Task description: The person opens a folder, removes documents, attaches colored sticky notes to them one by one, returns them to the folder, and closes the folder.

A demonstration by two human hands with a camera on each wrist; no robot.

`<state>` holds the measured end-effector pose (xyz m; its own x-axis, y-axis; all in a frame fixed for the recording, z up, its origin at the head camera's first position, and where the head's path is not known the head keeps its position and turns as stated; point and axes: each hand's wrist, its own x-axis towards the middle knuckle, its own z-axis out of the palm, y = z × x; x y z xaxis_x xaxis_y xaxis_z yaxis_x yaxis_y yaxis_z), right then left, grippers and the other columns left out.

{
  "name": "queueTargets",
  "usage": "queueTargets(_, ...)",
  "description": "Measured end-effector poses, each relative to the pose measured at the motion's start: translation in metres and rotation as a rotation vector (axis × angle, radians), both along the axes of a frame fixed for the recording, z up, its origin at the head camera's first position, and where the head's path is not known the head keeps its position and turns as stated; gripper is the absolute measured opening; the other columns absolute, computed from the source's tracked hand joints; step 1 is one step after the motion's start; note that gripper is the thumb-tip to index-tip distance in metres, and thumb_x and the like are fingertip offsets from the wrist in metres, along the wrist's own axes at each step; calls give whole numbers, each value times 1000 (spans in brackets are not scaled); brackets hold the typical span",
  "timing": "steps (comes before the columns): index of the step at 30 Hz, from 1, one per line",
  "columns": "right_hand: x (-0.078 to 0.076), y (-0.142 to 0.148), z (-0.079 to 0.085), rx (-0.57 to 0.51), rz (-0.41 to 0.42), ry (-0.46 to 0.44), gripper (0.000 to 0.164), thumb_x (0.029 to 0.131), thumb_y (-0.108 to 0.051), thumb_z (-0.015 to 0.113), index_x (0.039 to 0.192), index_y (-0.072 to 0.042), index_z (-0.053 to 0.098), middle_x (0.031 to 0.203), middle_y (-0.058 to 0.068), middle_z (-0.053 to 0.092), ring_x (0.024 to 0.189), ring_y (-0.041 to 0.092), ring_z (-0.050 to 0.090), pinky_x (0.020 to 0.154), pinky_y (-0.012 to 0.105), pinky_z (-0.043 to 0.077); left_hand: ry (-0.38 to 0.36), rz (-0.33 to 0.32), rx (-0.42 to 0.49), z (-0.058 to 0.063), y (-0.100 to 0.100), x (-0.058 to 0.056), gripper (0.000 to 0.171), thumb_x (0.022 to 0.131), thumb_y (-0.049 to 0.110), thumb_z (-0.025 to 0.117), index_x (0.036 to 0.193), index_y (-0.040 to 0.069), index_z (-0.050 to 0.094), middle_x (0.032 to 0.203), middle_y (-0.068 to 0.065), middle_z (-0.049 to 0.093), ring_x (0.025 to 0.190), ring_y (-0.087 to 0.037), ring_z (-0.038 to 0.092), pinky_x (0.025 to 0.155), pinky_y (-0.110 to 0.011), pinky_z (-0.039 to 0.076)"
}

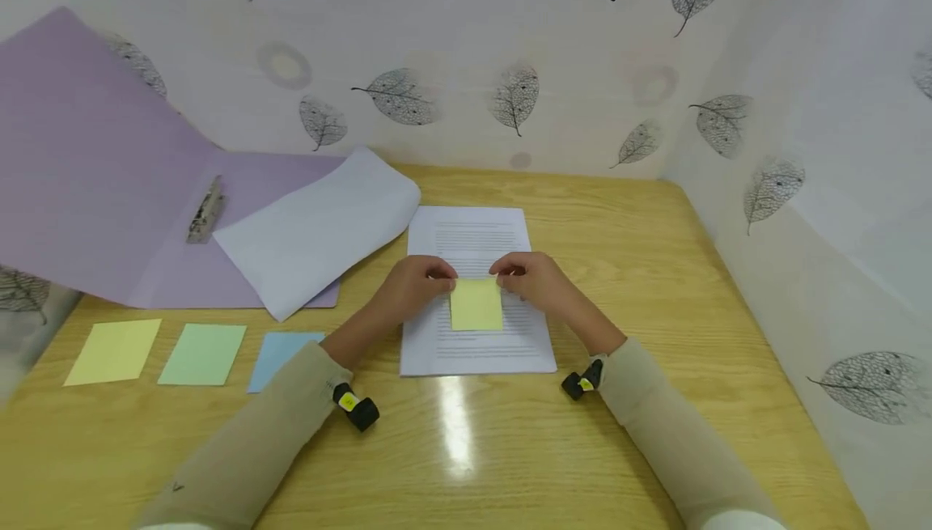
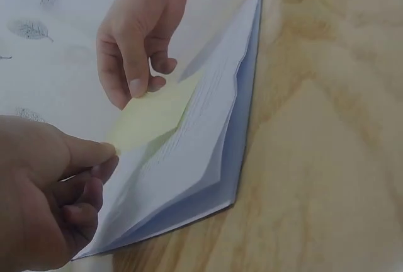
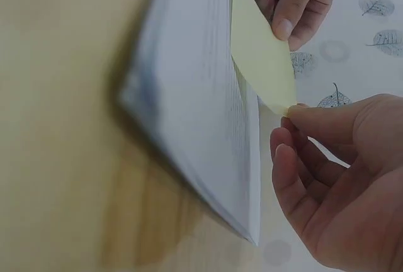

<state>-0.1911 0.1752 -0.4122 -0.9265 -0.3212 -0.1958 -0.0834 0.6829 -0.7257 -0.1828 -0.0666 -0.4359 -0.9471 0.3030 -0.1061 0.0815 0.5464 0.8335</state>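
Both hands hold one yellow sticky note [image 1: 476, 305] over a stack of printed paper [image 1: 429, 356]. My left hand [image 1: 418, 287] pinches its upper left corner between thumb and finger. At the upper right corner, my right hand [image 1: 535, 279] pinches it the same way. In the left wrist view the note [image 2: 154, 114] slants above the top sheet, its lower edge close over the print. The right wrist view shows the right thumb [image 3: 321, 123] on the note's corner, with the other fingers curled below.
An open purple folder [image 1: 277, 178] with a metal clip [image 1: 206, 210] lies at the back left, a white sheet [image 1: 328, 222] partly over it. Yellow [image 1: 112, 352], green [image 1: 202, 354] and blue [image 1: 280, 356] sticky notes line the left of the wooden table [image 1: 510, 449]. Leaf-patterned walls stand behind and right.
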Motion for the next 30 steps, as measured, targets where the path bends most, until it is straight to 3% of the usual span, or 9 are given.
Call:
queueTargets(4, -7, 0, -3, 54, 29, 35, 16, 98, -13, 65, 111, -11, 74, 105, 8, 69, 88, 21, 60, 76, 32, 51, 3, 9, -99, -2, 5, -6, 13, 96, 21, 68, 101, 13, 77, 104, -2, 74, 100, -20, 63, 92, -39, 50)
queueTargets(9, -10, -3, -3, 133, 75, 84, 13, 96, -13, 67, 105, -11, 76, 102, 6, 72, 94, 21, 63, 85, 37, 50, 15, 37, -222, -2, 7, -7, 13, 95, 24, 70, 100, 16, 78, 106, -2, 67, 99, -21, 60, 88, -39, 48)
queueTargets(18, -14, -5, -9, 212, 104, 117, 9, 95, -15, 69, 101, -12, 76, 100, 4, 72, 90, 19, 62, 82, 36, 50, 7, 12, -280, -2, 7, -9, 18, 95, 24, 71, 110, 17, 76, 109, -1, 66, 100, -19, 60, 87, -38, 48)
queueTargets(23, -19, -7, -12, 287, 113, 127, 10, 96, -28, 69, 100, -18, 71, 92, -1, 68, 82, 17, 59, 74, 33, 46, 9, 7, -314, -3, 8, -17, 17, 95, 30, 69, 109, 21, 73, 102, 2, 67, 93, -18, 60, 82, -37, 47)
queueTargets(30, -23, -24, -9, 447, 90, 92, 36, 93, -55, 66, 92, -19, 63, 84, -3, 66, 68, 17, 55, 62, 33, 40, 24, 27, -424, 0, 17, -23, 24, 92, 47, 70, 97, 23, 69, 99, 3, 70, 82, -18, 61, 72, -36, 44)
